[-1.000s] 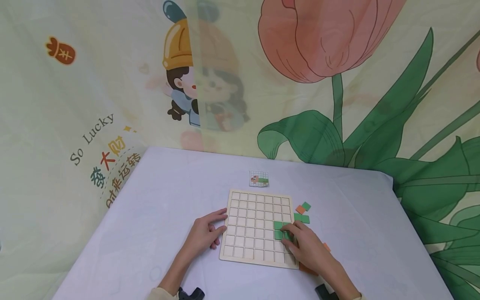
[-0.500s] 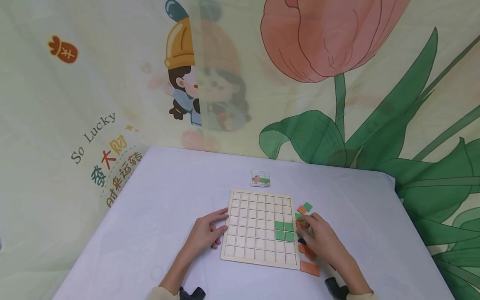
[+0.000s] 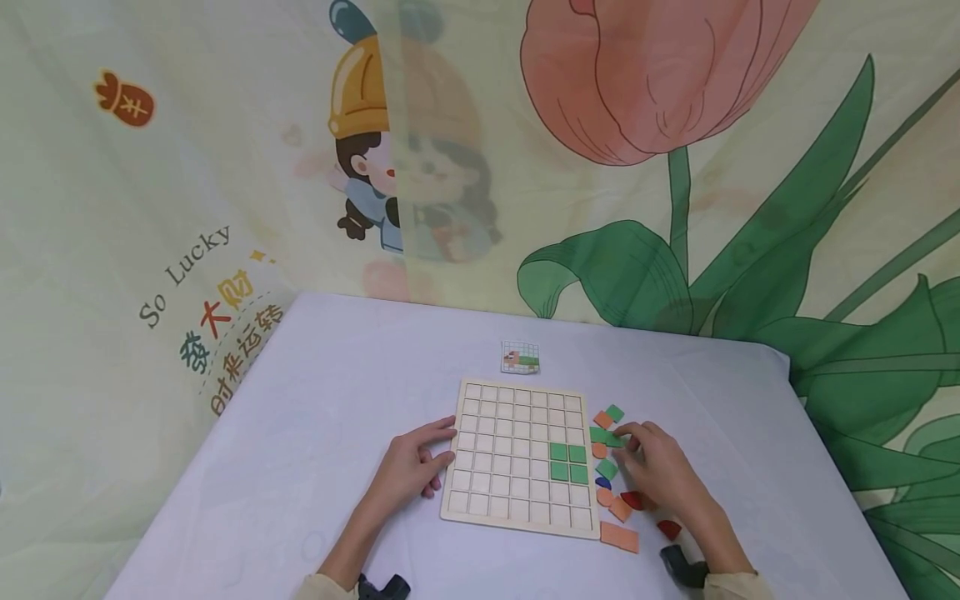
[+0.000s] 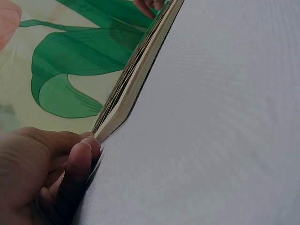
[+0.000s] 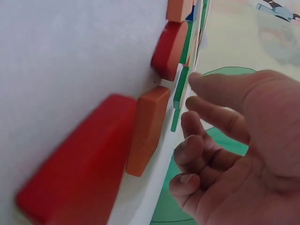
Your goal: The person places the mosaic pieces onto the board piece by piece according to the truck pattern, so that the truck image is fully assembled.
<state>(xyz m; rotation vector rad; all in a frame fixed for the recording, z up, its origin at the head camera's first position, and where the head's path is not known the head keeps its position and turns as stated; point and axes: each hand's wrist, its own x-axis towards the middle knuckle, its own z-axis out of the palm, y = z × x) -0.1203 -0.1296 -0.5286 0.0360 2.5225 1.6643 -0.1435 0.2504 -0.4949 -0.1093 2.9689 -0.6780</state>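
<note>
A pale wooden grid board (image 3: 502,450) lies on the white table, with a block of green squares (image 3: 567,463) set in its right side. My left hand (image 3: 408,462) touches the board's left edge with thumb and forefinger; in the left wrist view these fingertips (image 4: 86,147) press at the board's edge. My right hand (image 3: 663,467) hovers over the loose pieces right of the board. Its fingertips are beside a green piece (image 3: 600,434). The right wrist view shows thumb and fingers apart, with a green tile (image 5: 181,89) close by and nothing visibly gripped.
Right of the board lie an orange rectangle (image 3: 619,537), orange round pieces (image 3: 604,497), a green square (image 3: 607,469), a blue piece (image 3: 603,483) and red pieces (image 3: 669,530). A small picture card (image 3: 521,357) lies behind the board. A printed cloth (image 3: 450,208) hangs at the back.
My right hand has moved right, from the green squares on the board to the loose pieces. Several pieces it covered are now uncovered. My left hand has stayed at the board's edge.
</note>
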